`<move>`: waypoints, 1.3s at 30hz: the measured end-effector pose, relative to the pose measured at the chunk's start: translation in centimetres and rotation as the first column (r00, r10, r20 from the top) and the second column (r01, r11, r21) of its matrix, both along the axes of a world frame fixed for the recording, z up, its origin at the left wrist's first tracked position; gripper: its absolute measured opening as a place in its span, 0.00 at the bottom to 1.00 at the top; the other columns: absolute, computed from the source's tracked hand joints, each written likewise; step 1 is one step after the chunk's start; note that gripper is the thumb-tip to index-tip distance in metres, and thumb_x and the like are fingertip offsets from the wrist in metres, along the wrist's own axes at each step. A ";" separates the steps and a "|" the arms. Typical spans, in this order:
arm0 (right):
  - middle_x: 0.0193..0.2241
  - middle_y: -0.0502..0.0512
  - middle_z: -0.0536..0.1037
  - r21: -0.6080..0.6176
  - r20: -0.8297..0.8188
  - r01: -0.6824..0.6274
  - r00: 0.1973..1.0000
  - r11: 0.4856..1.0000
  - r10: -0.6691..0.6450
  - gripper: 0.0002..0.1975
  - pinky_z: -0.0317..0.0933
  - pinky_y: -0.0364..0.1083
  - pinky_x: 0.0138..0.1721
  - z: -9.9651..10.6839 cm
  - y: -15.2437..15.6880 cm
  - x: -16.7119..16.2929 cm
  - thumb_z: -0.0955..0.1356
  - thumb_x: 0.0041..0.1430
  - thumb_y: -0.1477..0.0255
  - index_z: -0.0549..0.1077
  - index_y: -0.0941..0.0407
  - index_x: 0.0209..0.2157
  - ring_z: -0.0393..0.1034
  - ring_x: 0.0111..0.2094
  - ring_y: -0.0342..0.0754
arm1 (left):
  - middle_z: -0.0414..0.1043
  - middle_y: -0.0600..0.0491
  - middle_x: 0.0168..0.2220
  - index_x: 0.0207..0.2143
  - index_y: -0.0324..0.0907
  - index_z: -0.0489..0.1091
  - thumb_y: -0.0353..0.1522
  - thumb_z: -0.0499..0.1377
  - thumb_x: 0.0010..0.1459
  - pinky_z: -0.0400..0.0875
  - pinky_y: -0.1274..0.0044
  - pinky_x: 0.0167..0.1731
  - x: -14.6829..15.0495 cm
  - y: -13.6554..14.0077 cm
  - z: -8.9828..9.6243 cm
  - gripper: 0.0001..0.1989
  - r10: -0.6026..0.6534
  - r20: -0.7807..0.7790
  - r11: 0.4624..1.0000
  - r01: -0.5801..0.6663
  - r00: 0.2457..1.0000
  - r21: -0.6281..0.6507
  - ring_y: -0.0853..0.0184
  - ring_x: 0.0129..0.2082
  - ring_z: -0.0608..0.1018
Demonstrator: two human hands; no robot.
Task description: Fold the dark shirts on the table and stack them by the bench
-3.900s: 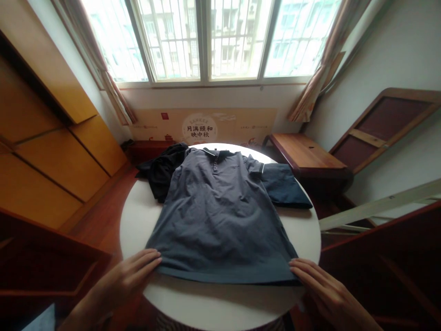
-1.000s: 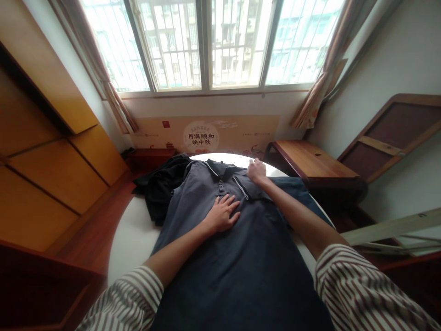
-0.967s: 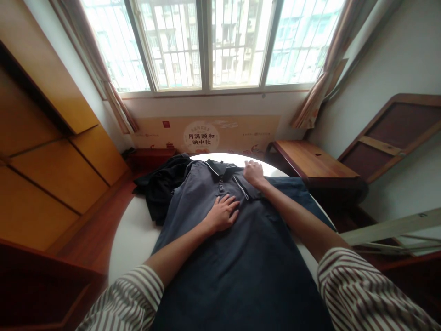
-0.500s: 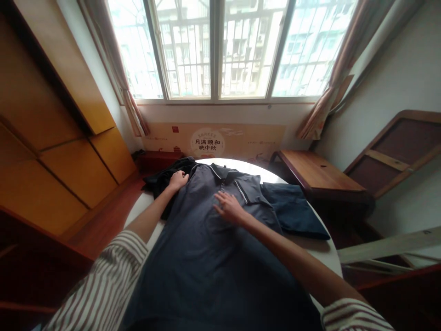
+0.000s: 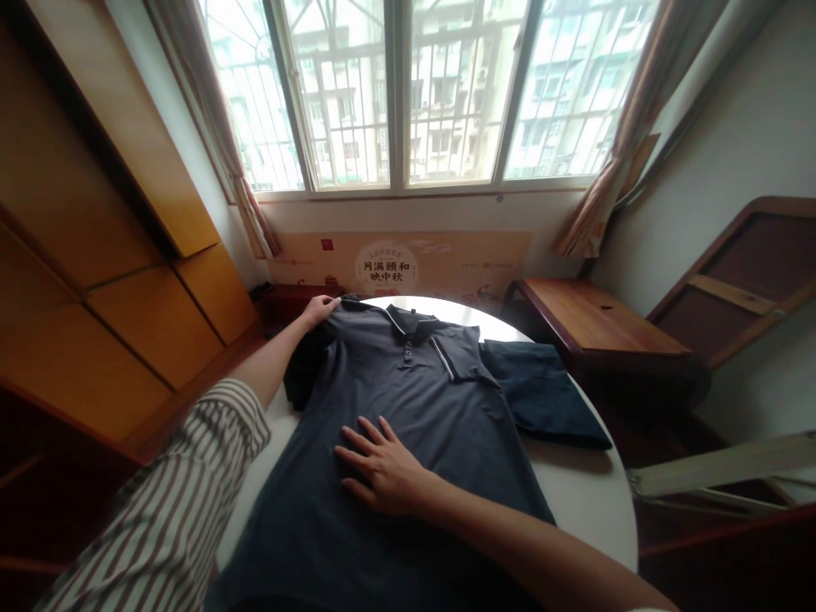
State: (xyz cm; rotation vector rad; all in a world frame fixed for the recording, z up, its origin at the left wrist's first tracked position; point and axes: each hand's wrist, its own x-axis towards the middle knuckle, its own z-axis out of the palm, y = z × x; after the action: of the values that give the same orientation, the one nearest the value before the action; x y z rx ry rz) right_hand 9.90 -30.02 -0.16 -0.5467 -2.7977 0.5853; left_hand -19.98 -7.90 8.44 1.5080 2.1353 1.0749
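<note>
Up from the border between shirt and black clothes (image 5: 303,370), out to the far-left shoulder, goes the left hand (image 5: 320,309)! Down too, from just below the buttons (image 5: 408,351) to the middle of the shirt front, with the right hand (image 5: 382,476).

Pinching narrowly now on the left, thumb to fingers, on what looks like the left-side sleeve (image 5: 350,300), close to the desk's far-left edge. Pressing flat on the right, palm down, fingers spread wide over the fabric, gripping nothing.

Lying face up across the desk (image 5: 592,484), the grey-blue shirt (image 5: 439,433): collar (image 5: 405,323) toward the far edge, body stretching to the near edge, lower part partly behind the right forearm. Tucked close by its right side, near the desk's right edge, a flat dark blue cloth (image 5: 548,395); along the left edge, the black clothes.

Progress so far? Already laid inward across the chest: the right-side sleeve (image 5: 462,361), white-trimmed cuff slanting beside the buttons. Not yet laid in likewise: the left-side sleeve, caught in that pinch. Body spread wide, sides not turned in.

And for reading, beyond the far edge, a wall banner (image 5: 386,270) in bold characters: 月满颐和 映中秋. Too small to make out: the banner's side lettering and the tag (image 5: 413,312) inside the collar. No brand legible on the shirt.
</note>
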 end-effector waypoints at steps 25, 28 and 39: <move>0.68 0.55 0.55 0.009 -0.042 0.012 0.999 1.000 -0.011 0.28 0.35 0.68 0.65 -0.5 -0.1 -0.1 0.59 0.67 0.56 0.59 0.48 0.65 0.42 0.69 0.62 | 0.74 0.51 0.22 0.23 0.38 0.76 0.37 0.74 0.38 0.70 0.76 0.28 -3.9 -1.9 7.2 0.14 -0.136 0.149 0.915 0.182 0.979 -0.359 0.64 0.25 0.76; 0.68 0.55 0.54 0.015 -0.034 0.007 0.999 1.000 -0.007 0.28 0.35 0.67 0.65 -0.5 -0.1 -0.1 0.59 0.67 0.56 0.59 0.49 0.65 0.41 0.69 0.61 | 0.75 0.50 0.23 0.23 0.38 0.76 0.33 0.75 0.36 0.71 0.73 0.28 -3.6 -2.7 7.4 0.13 -0.090 0.243 0.848 0.202 0.966 -0.490 0.60 0.26 0.77; 0.68 0.56 0.55 0.071 0.001 0.008 1.000 0.997 -0.008 0.28 0.34 0.67 0.65 -0.6 -0.4 -0.4 0.59 0.67 0.57 0.60 0.50 0.65 0.41 0.69 0.61 | 0.58 0.58 0.12 0.22 0.36 0.70 0.35 0.71 0.44 0.60 0.77 0.20 -3.6 -5.1 5.8 0.15 0.035 0.085 0.942 -0.005 0.996 -0.335 0.70 0.16 0.65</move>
State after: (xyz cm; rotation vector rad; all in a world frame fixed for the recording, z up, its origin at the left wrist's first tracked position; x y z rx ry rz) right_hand 9.49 -30.37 -0.73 -0.5445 -2.8036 0.4825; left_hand -23.63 -12.97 14.27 1.2579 2.1424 0.7217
